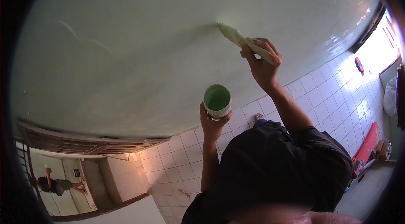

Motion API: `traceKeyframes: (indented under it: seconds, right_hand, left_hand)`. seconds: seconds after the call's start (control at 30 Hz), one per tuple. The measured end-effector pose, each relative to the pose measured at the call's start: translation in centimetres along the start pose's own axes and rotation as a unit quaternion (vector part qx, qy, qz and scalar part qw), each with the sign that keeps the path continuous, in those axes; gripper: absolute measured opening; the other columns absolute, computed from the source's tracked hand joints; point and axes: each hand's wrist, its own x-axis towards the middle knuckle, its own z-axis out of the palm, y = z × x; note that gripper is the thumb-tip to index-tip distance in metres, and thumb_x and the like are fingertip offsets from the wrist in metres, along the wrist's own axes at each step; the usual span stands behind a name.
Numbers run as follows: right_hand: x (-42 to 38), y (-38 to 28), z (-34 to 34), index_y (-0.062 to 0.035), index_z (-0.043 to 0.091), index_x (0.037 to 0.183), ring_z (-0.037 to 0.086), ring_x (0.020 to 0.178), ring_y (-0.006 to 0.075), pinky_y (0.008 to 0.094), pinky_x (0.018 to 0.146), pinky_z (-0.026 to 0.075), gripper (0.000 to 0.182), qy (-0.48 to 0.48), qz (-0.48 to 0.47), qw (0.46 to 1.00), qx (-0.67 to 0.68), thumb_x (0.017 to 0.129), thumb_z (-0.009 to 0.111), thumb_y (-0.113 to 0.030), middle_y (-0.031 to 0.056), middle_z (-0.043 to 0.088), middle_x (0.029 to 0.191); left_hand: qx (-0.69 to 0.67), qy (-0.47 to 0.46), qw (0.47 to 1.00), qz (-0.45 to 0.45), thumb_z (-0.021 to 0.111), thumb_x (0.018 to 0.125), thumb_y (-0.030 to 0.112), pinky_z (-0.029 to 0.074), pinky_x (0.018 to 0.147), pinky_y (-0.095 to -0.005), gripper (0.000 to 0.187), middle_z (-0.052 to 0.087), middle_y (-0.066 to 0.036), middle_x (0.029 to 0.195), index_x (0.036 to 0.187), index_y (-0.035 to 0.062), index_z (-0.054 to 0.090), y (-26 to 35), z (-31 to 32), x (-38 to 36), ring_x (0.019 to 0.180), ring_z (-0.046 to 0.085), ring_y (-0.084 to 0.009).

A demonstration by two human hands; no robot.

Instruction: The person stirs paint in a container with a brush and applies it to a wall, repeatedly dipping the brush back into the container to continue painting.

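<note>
Right hand [260, 61] raised, fingers clamped on a paintbrush [244, 42] handle — bristle end pressed against the pale green wall [147, 34]. Left hand [212, 123] lower, fingers wrapped around a small cup [217, 101] of green paint, held upright just below the brush hand. White tiled floor [329, 93] beneath — a sandalled foot [258, 117] shows on it. Another person [55, 185] works in the far room at lower left.

Paint-caked brush [240, 38] touches the wall; green-filled cup [217, 101] upright
</note>
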Motion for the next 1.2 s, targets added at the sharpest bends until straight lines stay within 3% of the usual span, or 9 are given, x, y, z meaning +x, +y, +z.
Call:
traceKeyframes:
  seconds: [0.13,0.23,0.33,0.43,0.57,0.8,0.93,1.03,1.2]
  right_hand:
    - [1.6,2.2,-1.7,0.0044,0.077,0.102,0.074,0.075,0.0162,0.0283,0.063,0.062,0.017,0.067,0.108,0.992,0.017,0.087,0.084,0.0,0.0109,0.075,0.093]
    - [2.1,2.8,-3.4,0.0031,0.078,0.101,0.075,0.076,0.0173,0.0295,0.067,0.062,0.017,0.1,0.052,0.988,-0.103,0.086,0.084,0.001,0.0103,0.076,0.091]
    - [-0.2,0.2,-2.0,0.0031,0.076,0.097,0.076,0.08,0.0197,0.0306,0.069,0.061,0.015,0.03,-0.089,0.994,-0.054,0.085,0.083,0.005,0.0125,0.077,0.092]
    - [-0.9,-2.2,0.9,0.0048,0.074,0.099,0.076,0.081,0.0191,0.0312,0.069,0.062,0.018,-0.065,-0.03,0.997,-0.001,0.085,0.084,0.004,0.0133,0.076,0.095]
    - [1.3,3.9,0.6,0.0005,0.079,0.101,0.073,0.08,0.012,0.0268,0.067,0.06,0.013,0.078,0.095,0.989,0.083,0.089,0.083,-0.001,0.0097,0.078,0.097]
    - [4.8,6.1,-6.8,-0.0005,0.078,0.095,0.074,0.076,0.0157,0.0263,0.066,0.058,0.009,0.21,-0.012,0.95,-0.231,0.09,0.084,-0.005,0.0099,0.078,0.094]
    - [1.5,2.4,-0.2,-0.0011,0.067,0.095,0.063,0.063,0.0271,0.0368,0.056,0.051,0.017,0.099,-0.167,0.952,-0.237,0.083,0.08,-0.001,0.0117,0.062,0.078]
    - [-1.7,-0.6,5.1,0.0004,0.062,0.105,0.063,0.076,0.0325,0.0445,0.062,0.052,0.034,-0.103,-0.147,0.984,-0.004,0.073,0.074,0.0,0.0149,0.058,0.093]
    - [-0.7,-2.4,7.0,-0.0009,0.07,0.098,0.068,0.072,0.0251,0.035,0.059,0.055,0.021,-0.063,-0.093,0.99,0.079,0.083,0.085,0.001,0.0126,0.066,0.088]
  left_hand:
    - [-0.009,0.008,1.0,-0.006,0.097,0.073,0.018,0.056,0.094,-0.0371,0.078,0.061,-0.011,0.124,0.133,0.0029,0.05,-0.9,0.7,0.9,0.111,0.066,-0.0213]
    - [-0.007,0.012,1.0,-0.021,0.097,0.072,0.018,0.057,0.094,-0.0367,0.079,0.062,-0.011,0.124,0.134,0.0029,0.05,-0.9,1.2,1.0,0.112,0.066,-0.0216]
    - [-0.031,0.005,0.999,-0.024,0.096,0.073,0.016,0.057,0.094,-0.0363,0.079,0.061,-0.011,0.126,0.134,0.0028,0.05,-1.3,1.3,-0.3,0.113,0.066,-0.0218]
    - [-0.024,0.002,0.999,-0.043,0.097,0.072,0.016,0.057,0.095,-0.0368,0.081,0.062,-0.011,0.127,0.136,0.0027,0.049,-0.9,1.5,-0.6,0.114,0.066,-0.0224]
    - [-0.008,0.0,1.0,-0.023,0.097,0.072,0.017,0.057,0.097,-0.038,0.084,0.062,-0.012,0.128,0.139,0.0021,0.048,-1.8,1.4,0.4,0.114,0.066,-0.0229]
    - [-0.008,0.01,0.999,-0.039,0.097,0.072,0.018,0.056,0.098,-0.0385,0.087,0.062,-0.012,0.129,0.141,0.0018,0.047,-2.6,0.7,0.0,0.114,0.066,-0.0232]
    - [-0.011,0.002,0.999,-0.039,0.097,0.072,0.017,0.056,0.099,-0.0386,0.089,0.061,-0.012,0.13,0.143,0.0018,0.046,-2.2,0.4,-0.6,0.115,0.066,-0.0232]
    - [-0.005,-0.015,0.999,-0.045,0.097,0.072,0.016,0.056,0.099,-0.0386,0.09,0.061,-0.012,0.131,0.144,0.0019,0.045,-2.6,0.3,-0.8,0.116,0.066,-0.023]
    - [-0.044,-0.016,0.997,-0.06,0.097,0.072,0.014,0.057,0.099,-0.0383,0.089,0.06,-0.013,0.131,0.143,0.0019,0.046,-2.0,0.4,-0.7,0.117,0.065,-0.0235]
